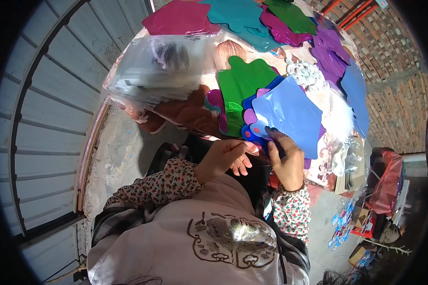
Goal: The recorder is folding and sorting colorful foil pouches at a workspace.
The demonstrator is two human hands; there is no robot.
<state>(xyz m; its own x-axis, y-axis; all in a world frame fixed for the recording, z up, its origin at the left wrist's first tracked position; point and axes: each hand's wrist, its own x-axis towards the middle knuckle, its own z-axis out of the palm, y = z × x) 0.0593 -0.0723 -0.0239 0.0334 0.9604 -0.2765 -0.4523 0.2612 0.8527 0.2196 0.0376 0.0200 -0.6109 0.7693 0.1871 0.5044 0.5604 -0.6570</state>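
A light blue flat foil balloon (290,109) lies on top of a fanned stack near the table's front edge. My right hand (287,159) pinches the lower edge of that stack between thumb and fingers. Just left of it, my left hand (223,157) is in front of the table edge, thumb and forefinger close together. Whatever may be between those fingertips is too small to make out. Small red dots (256,130) show on the blue tabs between my hands. Under the blue one, a green flat foil balloon (242,83) and purple and dark blue ones stick out.
Clear plastic bags (162,66) are piled at the table's left. Magenta (176,18), teal (240,21) and purple foil pieces (329,54) line the far and right edges. White ribbon coils (306,73) lie behind the stack. Boxes and a red bag (385,183) stand on the right.
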